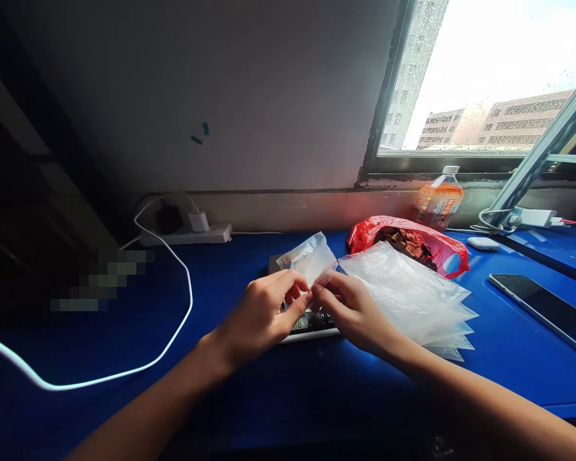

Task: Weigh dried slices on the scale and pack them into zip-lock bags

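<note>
My left hand (271, 304) and my right hand (352, 304) meet above a digital kitchen scale (312, 334), fingertips pinched on the near edge of a small clear plastic bag (313, 256). The bag stands up behind my fingers, over the scale; whether it touches the platform is hidden. Part of the scale's lit display shows below my left hand, with buttons beside it. Right of my hands lies a fanned stack of clear plastic bags (403, 301). Behind it a red plastic bag (372, 227) gapes around dried brown pieces (403, 243).
A bottle of orange drink (440, 198) stands by the window. At the right are a phone (547, 307), a white earphone case (482, 243) and a charger (532, 218). On the left, a white cable (191, 288) loops across the blue table (221, 397) from a power strip (187, 235).
</note>
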Motion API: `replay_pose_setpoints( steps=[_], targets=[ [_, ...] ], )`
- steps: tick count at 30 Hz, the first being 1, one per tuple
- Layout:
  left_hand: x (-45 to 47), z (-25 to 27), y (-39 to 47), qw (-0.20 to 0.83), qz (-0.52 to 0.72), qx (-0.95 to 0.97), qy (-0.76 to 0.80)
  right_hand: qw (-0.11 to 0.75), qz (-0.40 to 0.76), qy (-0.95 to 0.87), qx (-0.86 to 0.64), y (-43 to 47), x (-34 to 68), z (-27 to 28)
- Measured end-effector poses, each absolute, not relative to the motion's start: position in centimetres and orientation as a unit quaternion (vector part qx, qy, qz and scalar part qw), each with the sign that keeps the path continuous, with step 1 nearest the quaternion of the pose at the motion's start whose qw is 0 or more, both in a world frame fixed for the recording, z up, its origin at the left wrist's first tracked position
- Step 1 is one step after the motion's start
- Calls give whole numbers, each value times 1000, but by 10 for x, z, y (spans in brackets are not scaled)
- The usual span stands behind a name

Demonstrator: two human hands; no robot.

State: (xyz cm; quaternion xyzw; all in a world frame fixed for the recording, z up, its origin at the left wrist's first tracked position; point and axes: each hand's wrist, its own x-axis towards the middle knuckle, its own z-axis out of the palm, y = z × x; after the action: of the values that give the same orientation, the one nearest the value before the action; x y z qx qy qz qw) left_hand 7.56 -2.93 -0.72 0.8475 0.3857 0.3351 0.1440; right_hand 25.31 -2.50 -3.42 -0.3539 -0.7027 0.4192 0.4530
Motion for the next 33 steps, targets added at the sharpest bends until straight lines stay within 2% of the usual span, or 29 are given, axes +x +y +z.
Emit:
replay_pose_setpoints(
  steps=[10, 20, 27, 33],
  targets=[
    [80, -11, -30, 116, 334, 849, 393, 443, 312, -749, -382, -24, 251, -36],
    [76, -13, -21, 113, 382, 796, 456, 448, 298, -725, -430, -19, 252, -37],
    [78, -17, -24, 69, 368, 844, 385, 513, 74, -702, -489, -17, 256, -35],
    [80, -17, -23, 7, 355, 869, 344, 495, -38, -709, -501, -12, 257, -31]
  ],
)
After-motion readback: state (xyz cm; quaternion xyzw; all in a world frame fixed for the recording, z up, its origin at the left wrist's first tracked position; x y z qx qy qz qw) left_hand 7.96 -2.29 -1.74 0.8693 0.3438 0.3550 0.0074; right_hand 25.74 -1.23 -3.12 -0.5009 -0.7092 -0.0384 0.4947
